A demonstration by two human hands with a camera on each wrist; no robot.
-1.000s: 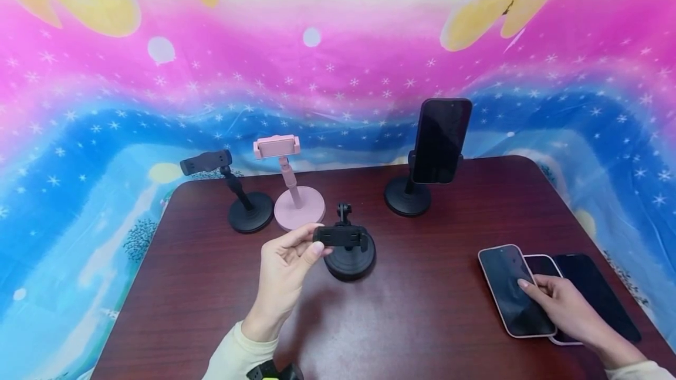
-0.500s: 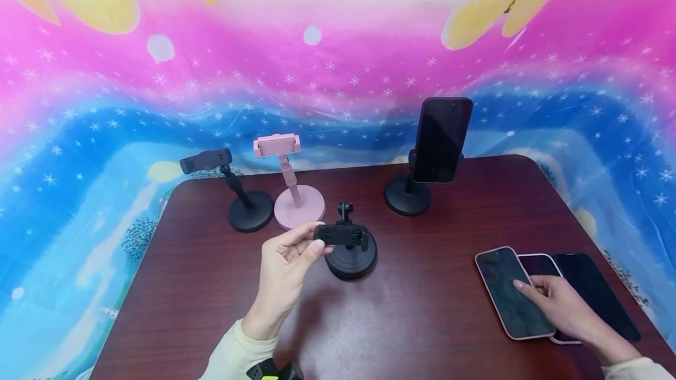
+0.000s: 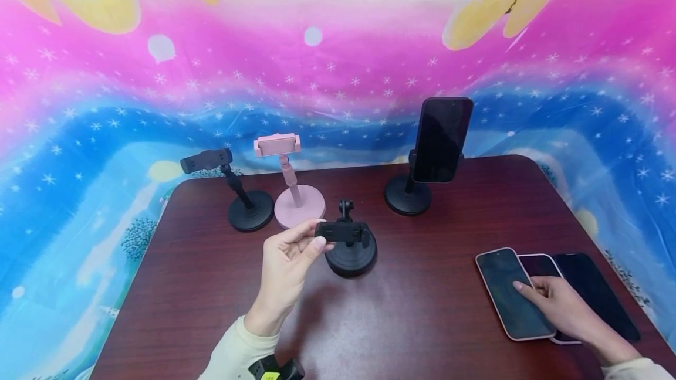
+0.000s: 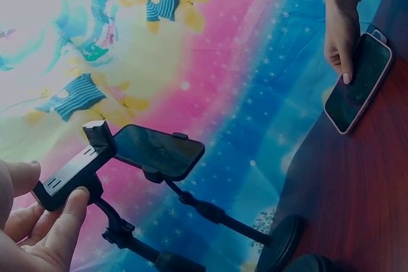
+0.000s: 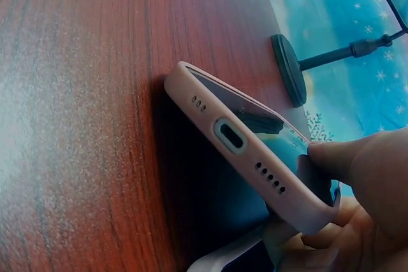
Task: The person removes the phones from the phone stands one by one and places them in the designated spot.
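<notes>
My left hand (image 3: 285, 271) pinches the clamp end of a black phone stand (image 3: 351, 260) between thumb and fingers. That stand's clamp (image 4: 70, 176) holds no phone. At the right, my right hand (image 3: 562, 304) grips a smartphone (image 3: 507, 292) in a pale pink case, thumb across the screen and fingers beneath. In the right wrist view the phone's charging-port edge (image 5: 248, 144) faces the camera, and the phone is tilted. Under it lie a phone with a light rim (image 3: 541, 264) and a dark phone (image 3: 597, 292).
At the back right a black stand (image 3: 408, 195) bears an upright phone (image 3: 443, 139). Back left are another black stand (image 3: 250, 211) and a pink stand (image 3: 299, 207), both with bare clamps. A patterned cloth (image 3: 338, 75) hangs behind the dark red table (image 3: 422, 309).
My right hand and the pink-cased phone have shifted slightly left, away from the phones beneath. My left hand has raised the clamp of the stand very slightly.
</notes>
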